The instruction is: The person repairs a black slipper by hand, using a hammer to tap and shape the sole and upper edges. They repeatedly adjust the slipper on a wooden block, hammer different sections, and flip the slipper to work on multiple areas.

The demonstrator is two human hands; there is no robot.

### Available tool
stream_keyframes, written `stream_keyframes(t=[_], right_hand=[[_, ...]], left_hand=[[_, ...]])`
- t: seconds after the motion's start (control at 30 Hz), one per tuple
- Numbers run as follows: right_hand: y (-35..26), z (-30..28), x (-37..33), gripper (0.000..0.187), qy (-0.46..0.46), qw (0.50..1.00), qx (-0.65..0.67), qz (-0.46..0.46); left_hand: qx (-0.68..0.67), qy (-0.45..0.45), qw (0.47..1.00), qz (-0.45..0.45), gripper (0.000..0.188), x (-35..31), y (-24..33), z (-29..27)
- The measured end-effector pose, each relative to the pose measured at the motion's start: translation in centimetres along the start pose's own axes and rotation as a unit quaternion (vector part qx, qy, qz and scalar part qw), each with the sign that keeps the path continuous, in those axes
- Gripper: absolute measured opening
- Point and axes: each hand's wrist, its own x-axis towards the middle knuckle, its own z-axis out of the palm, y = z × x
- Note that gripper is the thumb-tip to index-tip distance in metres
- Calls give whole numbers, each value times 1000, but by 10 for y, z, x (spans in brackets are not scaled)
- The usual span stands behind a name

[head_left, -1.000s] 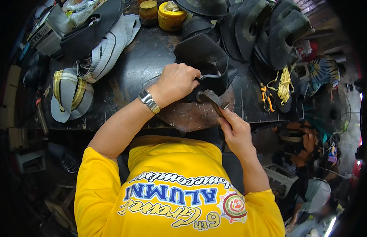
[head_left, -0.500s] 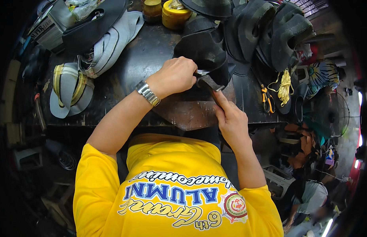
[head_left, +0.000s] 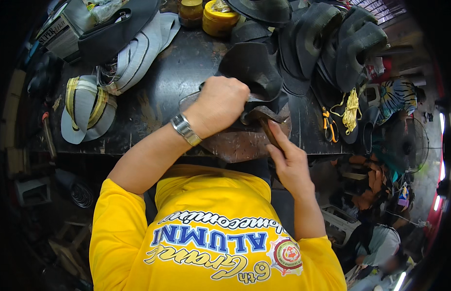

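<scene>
My left hand [head_left: 220,105], with a steel watch on its wrist, is closed in a fist with its knuckles up; its fingertips and whatever they hold are hidden beneath. Just beyond it stands a curved black piece [head_left: 249,63] that looks like a shoe upper. My right hand [head_left: 292,157] is wrapped round the wooden handle of a hammer [head_left: 270,132], index finger stretched along it. The hammer's dark metal head lies low, just right of my left fist. Under both hands is a worn brown slab [head_left: 235,145] at the table's near edge.
Several black uppers [head_left: 313,43] are stacked at the back right. Orange-handled scissors [head_left: 329,125] and a yellow cord bundle [head_left: 351,111] lie right. Grey pieces [head_left: 138,60] and a yellow-trimmed grey piece [head_left: 87,111] lie left. A yellow tub [head_left: 219,19] stands behind; a person [head_left: 380,245] is lower right.
My left fist has shifted slightly toward me and right, its knuckles turned up more. The hammer and my right hand have moved a little toward me and right. More of the slab shows.
</scene>
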Motion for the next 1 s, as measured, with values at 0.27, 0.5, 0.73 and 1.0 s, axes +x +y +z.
stream_keyframes(t=[0.27, 0.5, 0.73, 1.0], right_hand=[[-2, -7, -21, 47, 10, 993, -116, -31], [-2, -6, -25, 40, 152, 981, -27, -117], [28, -12, -41, 42, 74, 991, 62, 92], [81, -39, -15, 51, 232, 947, -221, 2]], left_hand=[[27, -21, 999, 31, 6, 4, 10, -4], [32, 32, 998, 43, 11, 2, 11, 1], [13, 20, 1000, 15, 10, -7, 7, 7], [-33, 80, 996, -1, 17, -16, 5, 22]])
